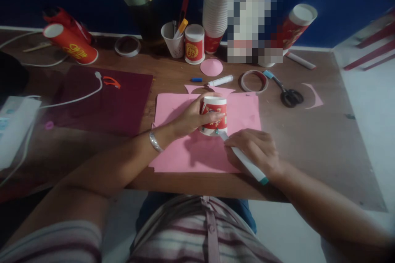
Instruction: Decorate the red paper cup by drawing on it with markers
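Observation:
My left hand (191,117) is wrapped round a red and white paper cup (214,116) that stands upside down on a pink paper sheet (185,152). My right hand (254,150) grips a white marker (247,163) with a teal end. Its tip rests against the cup's rim on the pink sheet. A silver bracelet (154,142) circles my left wrist.
On the wooden table (308,139) lie a pink paper circle (211,67), a second white marker (220,81), a blue cap (196,79), tape rolls (254,81), scissors (286,92), a dark maroon sheet (101,100) with a white cable. Cups, a cup stack and a pen holder stand at the back.

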`<move>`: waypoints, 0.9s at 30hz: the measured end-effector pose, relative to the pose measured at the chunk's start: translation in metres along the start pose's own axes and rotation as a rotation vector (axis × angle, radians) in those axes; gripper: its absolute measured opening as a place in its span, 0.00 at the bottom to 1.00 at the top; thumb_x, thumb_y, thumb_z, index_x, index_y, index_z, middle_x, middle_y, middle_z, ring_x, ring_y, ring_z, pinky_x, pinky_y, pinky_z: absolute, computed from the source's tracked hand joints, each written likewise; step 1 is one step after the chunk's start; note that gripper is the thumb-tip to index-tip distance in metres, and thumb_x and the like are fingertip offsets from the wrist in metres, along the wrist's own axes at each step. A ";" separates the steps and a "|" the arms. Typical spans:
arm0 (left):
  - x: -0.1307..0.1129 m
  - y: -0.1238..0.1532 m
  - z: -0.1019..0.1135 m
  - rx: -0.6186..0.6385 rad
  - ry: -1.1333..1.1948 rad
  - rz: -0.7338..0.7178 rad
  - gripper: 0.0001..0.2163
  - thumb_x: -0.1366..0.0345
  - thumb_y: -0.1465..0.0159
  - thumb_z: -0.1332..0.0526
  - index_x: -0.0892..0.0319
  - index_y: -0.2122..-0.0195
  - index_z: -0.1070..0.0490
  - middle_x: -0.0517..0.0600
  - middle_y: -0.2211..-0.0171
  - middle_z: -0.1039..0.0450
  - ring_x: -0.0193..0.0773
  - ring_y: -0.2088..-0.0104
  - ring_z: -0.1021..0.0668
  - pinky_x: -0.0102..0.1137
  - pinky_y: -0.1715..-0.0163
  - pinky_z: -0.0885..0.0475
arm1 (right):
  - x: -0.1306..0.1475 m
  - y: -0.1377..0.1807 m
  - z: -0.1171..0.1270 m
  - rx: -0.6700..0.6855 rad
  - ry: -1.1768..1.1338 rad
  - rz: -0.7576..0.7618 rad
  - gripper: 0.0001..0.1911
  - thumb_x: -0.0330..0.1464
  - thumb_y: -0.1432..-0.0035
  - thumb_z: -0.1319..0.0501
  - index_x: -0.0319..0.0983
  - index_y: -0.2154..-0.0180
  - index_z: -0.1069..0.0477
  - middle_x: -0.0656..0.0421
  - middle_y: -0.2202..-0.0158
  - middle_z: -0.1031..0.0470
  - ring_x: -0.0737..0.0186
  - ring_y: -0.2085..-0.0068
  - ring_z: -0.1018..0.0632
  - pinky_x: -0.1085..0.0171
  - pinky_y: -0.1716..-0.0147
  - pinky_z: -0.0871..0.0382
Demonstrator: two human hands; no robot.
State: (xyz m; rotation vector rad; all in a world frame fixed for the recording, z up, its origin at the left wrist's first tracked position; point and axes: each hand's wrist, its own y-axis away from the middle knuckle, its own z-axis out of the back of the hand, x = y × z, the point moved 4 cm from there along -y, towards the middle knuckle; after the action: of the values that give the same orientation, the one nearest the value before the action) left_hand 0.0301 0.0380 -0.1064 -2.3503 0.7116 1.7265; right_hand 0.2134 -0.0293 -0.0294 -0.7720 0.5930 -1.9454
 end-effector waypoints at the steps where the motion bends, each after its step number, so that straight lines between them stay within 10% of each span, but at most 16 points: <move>1: 0.000 0.000 0.000 0.002 -0.001 0.002 0.32 0.55 0.39 0.22 0.54 0.37 0.31 0.55 0.47 0.19 0.44 0.50 0.16 0.40 0.50 0.20 | 0.000 0.000 -0.001 0.005 -0.001 -0.004 0.12 0.20 0.35 0.35 0.40 0.55 0.27 0.62 0.70 0.21 0.65 0.72 0.20 0.65 0.72 0.24; 27: 0.001 -0.001 -0.001 0.018 -0.035 -0.020 0.31 0.55 0.38 0.23 0.53 0.37 0.32 0.54 0.48 0.18 0.42 0.53 0.15 0.39 0.51 0.20 | -0.006 0.006 -0.002 -0.014 -0.009 -0.038 0.14 0.20 0.35 0.35 0.40 0.52 0.26 0.61 0.69 0.19 0.62 0.71 0.18 0.64 0.72 0.23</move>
State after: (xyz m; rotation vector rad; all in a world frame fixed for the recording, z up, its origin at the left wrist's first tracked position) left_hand 0.0321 0.0381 -0.1075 -2.3019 0.6931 1.7408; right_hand 0.2173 -0.0267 -0.0364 -0.8057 0.5905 -1.9737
